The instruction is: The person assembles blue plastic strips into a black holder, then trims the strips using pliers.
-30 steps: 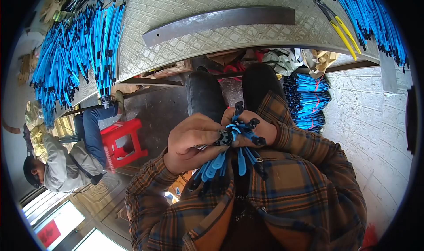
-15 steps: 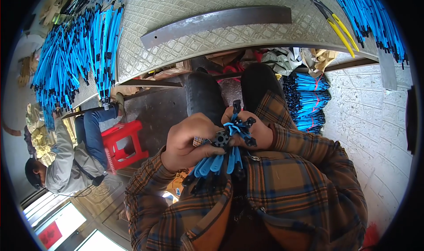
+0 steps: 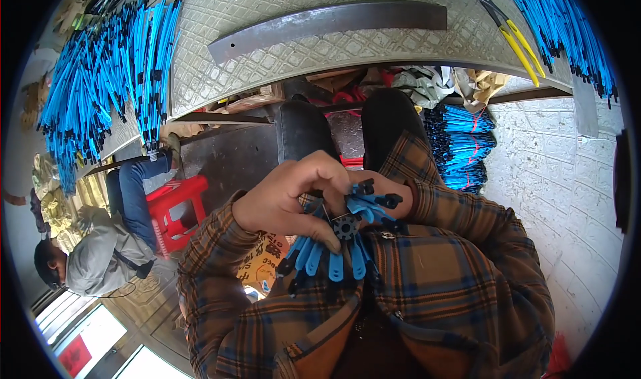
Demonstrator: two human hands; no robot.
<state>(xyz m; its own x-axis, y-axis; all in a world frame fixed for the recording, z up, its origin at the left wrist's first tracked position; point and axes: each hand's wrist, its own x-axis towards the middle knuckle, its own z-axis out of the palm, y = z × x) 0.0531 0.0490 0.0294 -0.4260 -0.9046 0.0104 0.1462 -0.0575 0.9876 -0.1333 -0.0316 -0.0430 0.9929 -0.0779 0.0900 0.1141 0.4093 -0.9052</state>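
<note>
In front of my lap, my left hand (image 3: 284, 195) curls round a small black notched hub (image 3: 345, 227). Its thumb presses beside the hub and its fingers arch above. Several flat blue ribs with black ends (image 3: 337, 265) fan out below the hub, toward my plaid jacket. More blue ribs, short-looking with black tips (image 3: 370, 209), stick up at the right of the hub. Behind these lies my right hand (image 3: 394, 202), closed around the ribs; most of its fingers are hidden.
The patterned table (image 3: 267, 69) bears a curved dark metal strip (image 3: 327, 29), yellow-handled pliers (image 3: 514, 42) and piles of blue ribs (image 3: 93, 92). Tied rib bundles (image 3: 464, 149) stand by the white brick wall (image 3: 541, 179). At left, another person sits beside a red stool (image 3: 173, 209).
My left hand's fingers have lifted and arched over the hub. The hub has shifted slightly right and down, and the ribs below it are spread more evenly. The view has moved a little.
</note>
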